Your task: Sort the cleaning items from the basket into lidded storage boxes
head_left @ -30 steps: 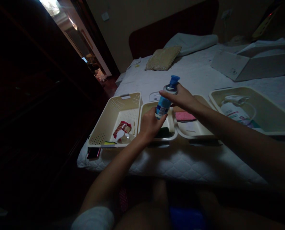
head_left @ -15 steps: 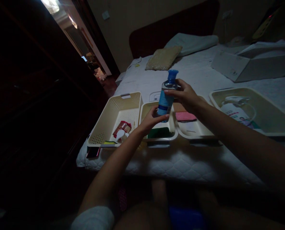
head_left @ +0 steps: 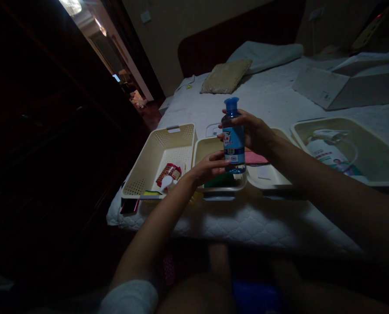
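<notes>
A clear blue bottle (head_left: 234,141) with a blue cap and a printed blue label stands nearly upright in the air, its label turned towards me. My right hand (head_left: 251,131) wraps round its upper part from behind, fingertips showing on the left side. Low on the bottle's left side, my left hand (head_left: 210,166) grips it with fingers and thumb. Below lies a cream basket (head_left: 202,148) with something dark green inside, partly hidden by the hands. Beside it, a pink cloth (head_left: 256,158) sits in another cream basket (head_left: 274,181).
A perforated basket (head_left: 148,148) at left holds a red packet (head_left: 168,173) and a white-topped item (head_left: 166,184). The right basket (head_left: 377,152) contains a white spray bottle (head_left: 328,152). Farther back are a cushion (head_left: 227,76) and an open cardboard box (head_left: 321,85). A phone-like object (head_left: 129,206) lies by the bed's edge.
The bottle has turned so its printed label faces me, and it has gone from tilted to nearly upright. Both hands have shifted their hold on it. The view has moved slightly.
</notes>
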Demonstrator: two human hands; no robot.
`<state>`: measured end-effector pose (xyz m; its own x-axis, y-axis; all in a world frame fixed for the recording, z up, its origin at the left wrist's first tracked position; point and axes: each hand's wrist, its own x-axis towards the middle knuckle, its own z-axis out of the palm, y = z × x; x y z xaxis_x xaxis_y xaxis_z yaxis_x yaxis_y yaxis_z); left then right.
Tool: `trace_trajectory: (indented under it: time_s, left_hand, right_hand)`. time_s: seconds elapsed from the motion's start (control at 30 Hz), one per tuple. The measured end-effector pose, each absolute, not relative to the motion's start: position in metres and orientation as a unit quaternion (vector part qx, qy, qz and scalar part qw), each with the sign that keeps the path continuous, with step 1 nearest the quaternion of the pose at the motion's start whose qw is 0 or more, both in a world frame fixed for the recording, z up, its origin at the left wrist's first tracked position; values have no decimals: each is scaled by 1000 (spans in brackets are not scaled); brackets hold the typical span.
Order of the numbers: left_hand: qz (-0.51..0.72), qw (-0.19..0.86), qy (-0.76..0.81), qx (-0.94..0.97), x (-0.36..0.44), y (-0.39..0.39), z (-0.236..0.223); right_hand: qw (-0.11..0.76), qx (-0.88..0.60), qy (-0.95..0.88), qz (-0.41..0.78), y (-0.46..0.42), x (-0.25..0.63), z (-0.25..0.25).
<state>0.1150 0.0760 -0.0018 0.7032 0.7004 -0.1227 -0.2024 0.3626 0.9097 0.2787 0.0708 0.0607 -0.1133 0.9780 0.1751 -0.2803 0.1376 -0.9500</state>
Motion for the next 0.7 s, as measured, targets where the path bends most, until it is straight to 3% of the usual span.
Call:
trace_trajectory:
  time_s: [0.37,0.7]
  left_hand:
    - [298,707,287,574,125,69,-2]
    - [351,591,367,627,123,71,-7]
  right_hand:
    - [522,-357,-476,611,72,280,55]
    - [531,-394,-525,536,86,295,40]
